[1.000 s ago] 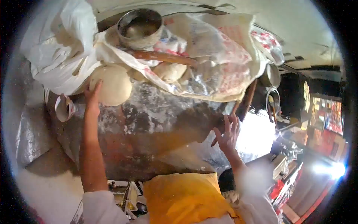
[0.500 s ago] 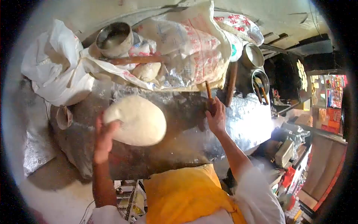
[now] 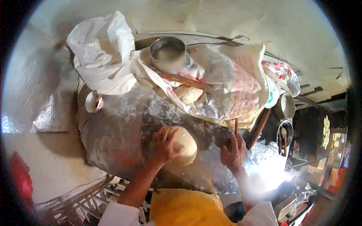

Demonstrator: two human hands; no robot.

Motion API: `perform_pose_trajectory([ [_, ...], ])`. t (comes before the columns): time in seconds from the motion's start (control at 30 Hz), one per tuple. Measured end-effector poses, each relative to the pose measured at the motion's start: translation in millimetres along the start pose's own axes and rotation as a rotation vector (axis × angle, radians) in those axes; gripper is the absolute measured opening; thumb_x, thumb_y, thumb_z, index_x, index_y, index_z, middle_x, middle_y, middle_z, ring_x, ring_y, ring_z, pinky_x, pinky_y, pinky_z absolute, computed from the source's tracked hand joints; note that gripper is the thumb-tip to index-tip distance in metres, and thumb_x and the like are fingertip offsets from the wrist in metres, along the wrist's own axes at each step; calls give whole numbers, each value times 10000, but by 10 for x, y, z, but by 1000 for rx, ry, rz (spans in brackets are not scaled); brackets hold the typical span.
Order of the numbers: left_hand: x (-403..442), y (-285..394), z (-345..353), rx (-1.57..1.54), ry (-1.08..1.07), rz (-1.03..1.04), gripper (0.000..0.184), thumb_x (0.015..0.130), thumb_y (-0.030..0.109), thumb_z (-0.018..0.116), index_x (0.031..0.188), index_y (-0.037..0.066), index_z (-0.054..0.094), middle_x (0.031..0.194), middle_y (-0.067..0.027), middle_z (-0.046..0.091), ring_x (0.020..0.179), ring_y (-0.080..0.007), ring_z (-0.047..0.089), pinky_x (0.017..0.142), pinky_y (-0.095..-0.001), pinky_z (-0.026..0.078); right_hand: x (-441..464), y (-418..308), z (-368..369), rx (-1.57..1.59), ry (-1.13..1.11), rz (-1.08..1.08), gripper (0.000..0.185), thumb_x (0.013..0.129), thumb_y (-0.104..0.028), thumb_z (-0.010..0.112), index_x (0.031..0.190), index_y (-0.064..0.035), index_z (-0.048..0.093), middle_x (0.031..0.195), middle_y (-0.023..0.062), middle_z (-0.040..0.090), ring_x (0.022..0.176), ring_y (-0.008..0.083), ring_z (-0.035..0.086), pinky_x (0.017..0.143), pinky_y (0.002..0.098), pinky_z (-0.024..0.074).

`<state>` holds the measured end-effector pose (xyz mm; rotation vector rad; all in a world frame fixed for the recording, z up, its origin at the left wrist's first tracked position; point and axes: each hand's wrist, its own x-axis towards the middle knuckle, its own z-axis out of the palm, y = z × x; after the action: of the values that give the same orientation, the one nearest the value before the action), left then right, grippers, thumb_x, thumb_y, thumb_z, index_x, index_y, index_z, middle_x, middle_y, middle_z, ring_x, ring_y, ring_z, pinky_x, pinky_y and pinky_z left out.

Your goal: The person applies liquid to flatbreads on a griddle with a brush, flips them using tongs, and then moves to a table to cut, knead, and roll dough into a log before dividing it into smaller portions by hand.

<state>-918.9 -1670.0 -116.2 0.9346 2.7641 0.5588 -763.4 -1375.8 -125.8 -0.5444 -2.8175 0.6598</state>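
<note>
My left hand (image 3: 164, 146) grips the left side of a pale piece of dough (image 3: 186, 147), its fingers curled over the edge. The dough is a thick, smooth, rounded lump on the dark, flour-dusted worktop (image 3: 117, 124). On the right, my right hand (image 3: 233, 153) is closed over a thin wooden rolling pin (image 3: 236, 127). One end of the pin sticks out beyond my fingers towards the sacks; the rest is hidden under the hand. Another lump of dough (image 3: 187, 94) lies at the back, partly under a sack.
Behind the worktop are a white bag (image 3: 103, 56), a printed sack (image 3: 237, 81), a metal bowl (image 3: 168, 54) and a wooden rod (image 3: 184, 81). A small bowl (image 3: 92, 102) is at left. To the right stand a thick stick (image 3: 259, 129) and a pot with utensils (image 3: 285, 137).
The view has shifted, with the scene lying lower and further right. The dough, wide and held up before, is now a more compact lump on the worktop. The right hand stays at the rolling pin.
</note>
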Motion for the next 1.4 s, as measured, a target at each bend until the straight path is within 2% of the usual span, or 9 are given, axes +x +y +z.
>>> perform_pose_trajectory([
  [0.07,41,59,-138,-122,58,-1,742,835,551,702,1419,133,517,1454,-132,498,1388,-372,416,1139,-591,285,240,-136,74,11,8,-74,590,825,-157,718,1379,-51,545,1417,239,506,1266,447,513,1065,510,427],
  [0.1,64,8,-75,-120,64,-8,742,835,551,702,1419,133,517,1454,-132,498,1388,-372,416,1139,-591,285,333,-162,164,568,-111,170,589,847,-146,715,1398,-66,522,1439,224,486,1294,442,483,1072,532,409],
  [0.33,1542,-886,-205,-679,572,-175,344,1024,127,544,1344,0,552,1263,-209,605,1202,-358,575,1027,-439,455,1273,-580,416,318,-299,-218,412,919,-157,685,1295,-22,581,1232,234,626,1092,446,626,922,499,534],
  [0.47,2395,-1305,-783,-147,619,-14,224,990,109,527,1153,12,646,1160,-216,652,1110,-395,611,1001,-477,461,1386,-655,563,451,-460,-112,353,921,-157,685,1245,-30,622,1188,225,649,1081,432,634,902,495,545],
  [0.63,2611,-1476,-885,407,190,-48,175,905,187,659,1007,46,678,819,-153,696,802,-389,680,832,-506,514,1568,-651,815,400,-233,-235,359,914,-138,674,1246,-14,609,1213,204,636,1102,419,620,930,486,539],
  [0.93,2797,-1757,-974,540,188,214,219,815,202,726,951,31,714,970,-169,670,1039,-376,628,922,-487,509,1913,-719,919,385,-142,-71,669,932,-131,653,1530,-52,361,1490,267,420,1351,468,440,1115,503,419],
  [1.0,2873,-1662,-1050,554,-10,-14,162,817,190,694,891,56,746,956,-170,694,1005,-368,641,1041,-468,427,1664,-649,945,371,-117,-91,658,908,-124,679,1502,-50,405,1482,260,430,1324,465,461,1098,521,425],
  [1.27,2723,-1583,-1198,841,53,202,151,875,165,614,851,172,762,836,-90,725,862,-293,702,779,-494,462,349,-612,590,302,-374,-81,471,862,-123,743,1296,-45,579,1263,234,615,1087,441,634,885,483,551],
  [1.4,2678,-1568,-1398,892,-25,6,372,858,135,629,1220,53,647,992,-163,717,922,-320,689,751,-462,553,-136,-630,484,457,-421,-17,403,862,-118,743,1233,-36,609,1142,215,665,970,404,681,781,449,579],
])
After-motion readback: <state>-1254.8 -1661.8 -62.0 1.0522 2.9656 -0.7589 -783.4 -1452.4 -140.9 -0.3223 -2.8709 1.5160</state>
